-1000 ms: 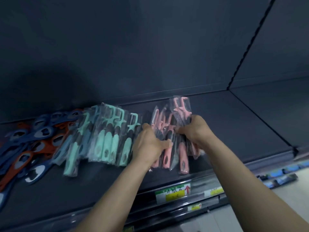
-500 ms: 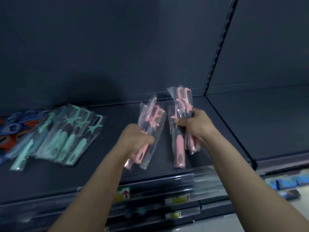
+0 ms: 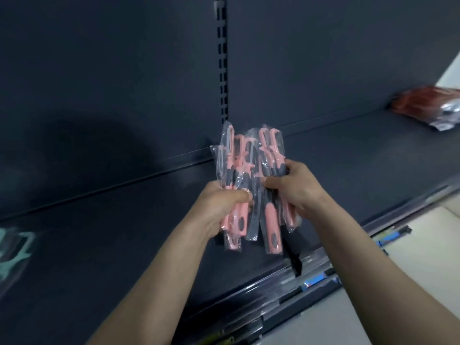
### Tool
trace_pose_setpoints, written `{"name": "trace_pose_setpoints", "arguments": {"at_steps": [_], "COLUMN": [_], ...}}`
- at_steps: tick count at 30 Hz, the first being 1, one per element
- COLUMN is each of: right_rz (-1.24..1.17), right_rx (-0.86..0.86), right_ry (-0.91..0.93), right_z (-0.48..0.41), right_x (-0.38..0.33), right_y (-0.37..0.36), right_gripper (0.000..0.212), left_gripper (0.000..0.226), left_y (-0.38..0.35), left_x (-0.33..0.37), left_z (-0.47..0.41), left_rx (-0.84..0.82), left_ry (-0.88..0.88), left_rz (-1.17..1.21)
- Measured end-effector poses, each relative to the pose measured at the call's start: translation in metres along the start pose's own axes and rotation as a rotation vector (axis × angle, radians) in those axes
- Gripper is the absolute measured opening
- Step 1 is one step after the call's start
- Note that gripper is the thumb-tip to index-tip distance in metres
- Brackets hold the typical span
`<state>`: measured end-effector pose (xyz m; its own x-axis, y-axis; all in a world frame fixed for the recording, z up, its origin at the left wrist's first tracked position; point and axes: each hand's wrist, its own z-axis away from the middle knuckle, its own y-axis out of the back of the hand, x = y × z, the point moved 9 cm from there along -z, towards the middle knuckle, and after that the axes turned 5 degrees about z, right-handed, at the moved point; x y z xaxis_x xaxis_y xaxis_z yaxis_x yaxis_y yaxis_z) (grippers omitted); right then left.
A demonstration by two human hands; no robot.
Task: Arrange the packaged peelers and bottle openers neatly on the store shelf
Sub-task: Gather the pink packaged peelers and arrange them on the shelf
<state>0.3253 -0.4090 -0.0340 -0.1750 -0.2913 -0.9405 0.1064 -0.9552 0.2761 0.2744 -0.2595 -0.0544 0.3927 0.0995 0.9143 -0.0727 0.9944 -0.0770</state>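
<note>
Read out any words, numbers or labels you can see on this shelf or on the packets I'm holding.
No text here can be read.
Blue price tags on the shelf edge: print blurred, unreadable.
Peeler packets gripped by the left hand and right hand: clear wrap, no print visible.
Red packet at far right: too blurred to tell.

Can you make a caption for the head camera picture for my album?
The left hand and right hand grip bagged pink peelers above a dark store shelf.
</note>
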Motion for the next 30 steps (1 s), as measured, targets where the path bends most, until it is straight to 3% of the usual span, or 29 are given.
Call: {"name": "trace_pose_setpoints", "arguments": {"at_steps": [4, 10, 23, 30], "right_rz": [0.015, -0.017, -0.177, -0.006], "right_rx": [0.112, 0.206, -0.122, -0.127], "right_ry": [-0.031, -0.073, -0.139, -0.153], "right_z": [-0.016, -0.04, -0.109, -0.14], "right_x": [0.014, 0.039, 0.088, 0.095], "right_y": [0.056, 0.123, 0.268, 0.315], "right_gripper": [0.015, 0.017, 0.02, 0.016], "left_gripper": [0.025, 0.016, 0.021, 0.022], "left_y": [-0.059, -0.143, -0.305, -0.327], "left_x": [0.0, 0.002, 0.008, 0.008], "left_z": [-0.034, -0.065, -0.113, -0.139], "left_rx": [-0.13, -0.269, -0.017, 0.139], "left_ry": [0.066, 0.122, 0.056, 0.071], "left_rz": [0.003, 0.019, 0.101, 0.028]}}
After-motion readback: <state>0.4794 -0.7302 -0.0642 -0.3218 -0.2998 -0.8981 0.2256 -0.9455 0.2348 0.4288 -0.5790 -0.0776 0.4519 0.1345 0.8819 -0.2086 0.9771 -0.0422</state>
